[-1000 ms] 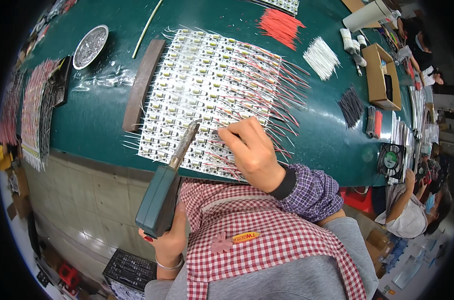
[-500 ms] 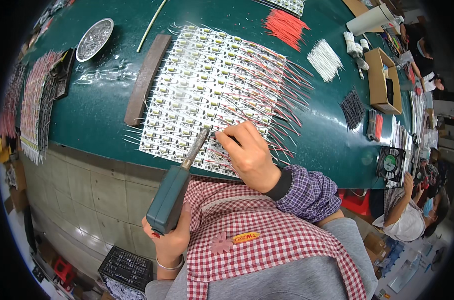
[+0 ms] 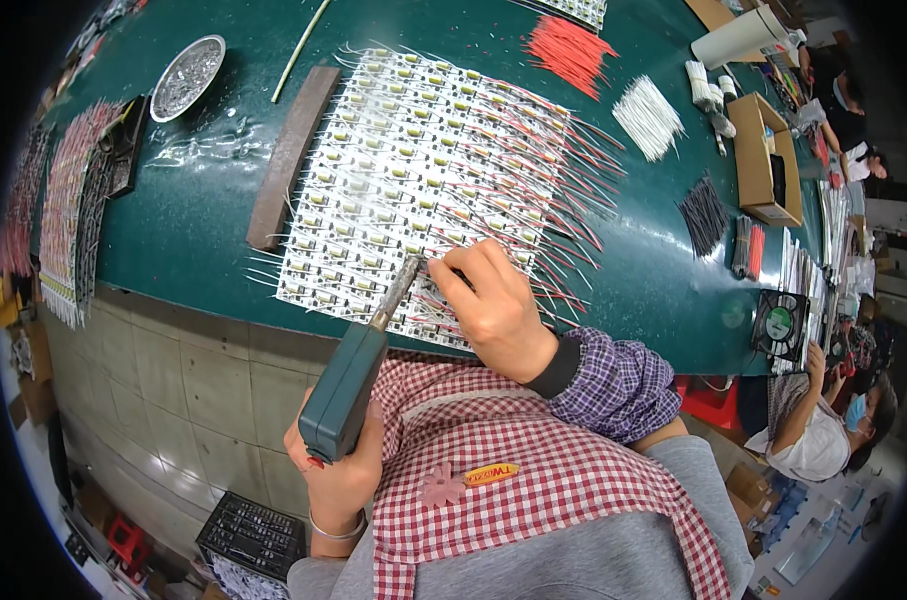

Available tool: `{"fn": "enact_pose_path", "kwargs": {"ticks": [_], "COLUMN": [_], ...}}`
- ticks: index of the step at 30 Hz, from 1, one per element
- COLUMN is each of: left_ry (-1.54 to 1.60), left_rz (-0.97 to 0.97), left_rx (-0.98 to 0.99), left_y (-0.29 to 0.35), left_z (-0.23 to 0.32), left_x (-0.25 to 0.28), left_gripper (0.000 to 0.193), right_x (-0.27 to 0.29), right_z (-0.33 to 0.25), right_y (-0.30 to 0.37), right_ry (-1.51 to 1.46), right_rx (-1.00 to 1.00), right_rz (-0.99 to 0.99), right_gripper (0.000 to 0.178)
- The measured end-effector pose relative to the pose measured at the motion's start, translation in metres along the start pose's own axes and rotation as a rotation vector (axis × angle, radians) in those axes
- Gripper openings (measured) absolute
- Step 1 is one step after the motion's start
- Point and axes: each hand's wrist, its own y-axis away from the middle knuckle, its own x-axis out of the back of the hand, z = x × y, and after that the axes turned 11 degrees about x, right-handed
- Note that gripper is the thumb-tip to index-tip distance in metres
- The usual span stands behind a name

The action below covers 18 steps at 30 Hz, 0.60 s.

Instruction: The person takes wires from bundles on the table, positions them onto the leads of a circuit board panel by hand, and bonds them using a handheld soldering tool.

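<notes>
In my left hand [image 3: 341,462] is a soldering gun [image 3: 345,380] with a dark green body and a discoloured metal shaft. Its tip rests at the lower middle of a panel of small white circuit boards [image 3: 373,190], each bearing a yellowish part. My right hand [image 3: 501,318] is pinched close beside the tip, over the boards; whatever lies between its fingertips is too small to make out. Red and white wires [image 3: 533,170] stick out across the panel's right side, and thin white wires poke past its left edge.
A brown bar [image 3: 295,160] lies along the panel's left edge. Farther left are a metal bowl [image 3: 187,80] and another wired panel [image 3: 71,215]. Bundles of red wires [image 3: 567,55], white wires [image 3: 647,120] and black wires [image 3: 704,217], plus a cardboard box [image 3: 763,160] and small fan [image 3: 779,325], sit right.
The soldering gun and my left hand have shifted slightly right and up, its tip now nearer my right fingertips. My right hand has barely moved.
</notes>
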Motion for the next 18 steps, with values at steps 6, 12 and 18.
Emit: {"fn": "enact_pose_path", "kwargs": {"ticks": [6,12,18], "left_ry": [-0.035,0.019,-0.024], "left_rz": [0.114,0.137,0.13], "left_rx": [0.058,0.057,0.028], "left_y": [0.012,0.014,0.015], "left_z": [-0.013,-0.008,-0.009], "left_x": [0.004,0.004,0.006], "left_gripper": [0.018,0.023,0.024], "right_x": [-0.001,0.0,0.001], "right_z": [0.0,0.001,0.0], "right_y": [0.0,0.0,0.0], "right_ry": [0.02,0.052,0.045], "right_rx": [0.012,0.04,0.018], "right_rz": [-0.005,-0.017,-0.016], "right_gripper": [0.038,0.031,0.031]}}
